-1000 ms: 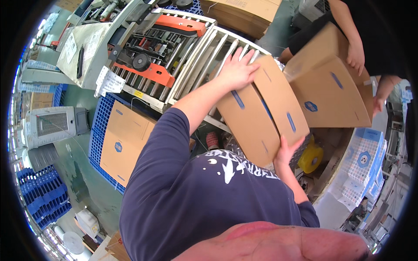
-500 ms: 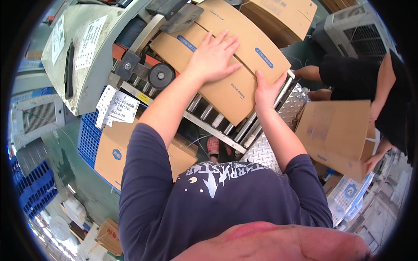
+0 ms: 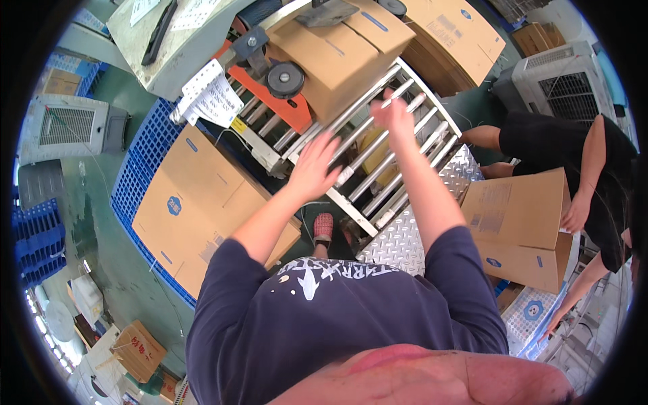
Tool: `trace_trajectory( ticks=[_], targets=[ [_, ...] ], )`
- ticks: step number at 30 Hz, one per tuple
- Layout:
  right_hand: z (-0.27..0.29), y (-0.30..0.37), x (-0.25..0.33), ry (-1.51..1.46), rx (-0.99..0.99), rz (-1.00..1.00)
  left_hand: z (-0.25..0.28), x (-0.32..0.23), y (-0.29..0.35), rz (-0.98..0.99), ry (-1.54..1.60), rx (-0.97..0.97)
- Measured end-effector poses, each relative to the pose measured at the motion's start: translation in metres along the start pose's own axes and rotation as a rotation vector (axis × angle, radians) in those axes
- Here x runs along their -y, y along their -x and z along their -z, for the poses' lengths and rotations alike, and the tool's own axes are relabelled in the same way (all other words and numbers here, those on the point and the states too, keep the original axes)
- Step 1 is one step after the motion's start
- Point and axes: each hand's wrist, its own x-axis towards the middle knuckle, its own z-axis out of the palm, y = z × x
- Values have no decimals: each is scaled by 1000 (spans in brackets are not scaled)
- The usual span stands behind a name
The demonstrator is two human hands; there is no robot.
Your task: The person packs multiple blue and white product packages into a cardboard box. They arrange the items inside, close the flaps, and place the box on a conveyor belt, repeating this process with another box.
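Note:
A closed brown carton [image 3: 327, 61] sits on the roller conveyor [image 3: 432, 94], partly inside a machine with a black side wheel [image 3: 285, 80] and an orange guard [image 3: 297, 116]. Over the rollers just on the near side of the carton is my left hand [image 3: 314, 165], empty, its fingers apart. My right hand [image 3: 393, 121] is raised above the rollers, to the right of the carton's near end and apart from it. Its fingers look loosely stretched and are somewhat blurred. Neither hand holds anything.
Brown cardboard [image 3: 185, 209] lies on a blue pallet [image 3: 128, 182] at left. Paper labels [image 3: 212, 98] hang by the machine. More flat cartons [image 3: 452, 47] are stacked behind the conveyor. At right, another person handles an open carton [image 3: 516, 209] beside a metal tread plate [image 3: 398, 236].
The carton has moved away from me, further into the machine, baring the rollers. Both my hands have come off it; the left has drawn back toward me and the right has lifted away.

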Motion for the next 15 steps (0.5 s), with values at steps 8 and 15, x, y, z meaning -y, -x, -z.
trace_trajectory(
  ticks=[8,15],
  targets=[
    [235,373,-270,1393,1105,-635,-65,27,230,374,-572,1046],
    [219,424,-188,1231,727,-565,-92,32,291,328,-676,788]
  ],
)
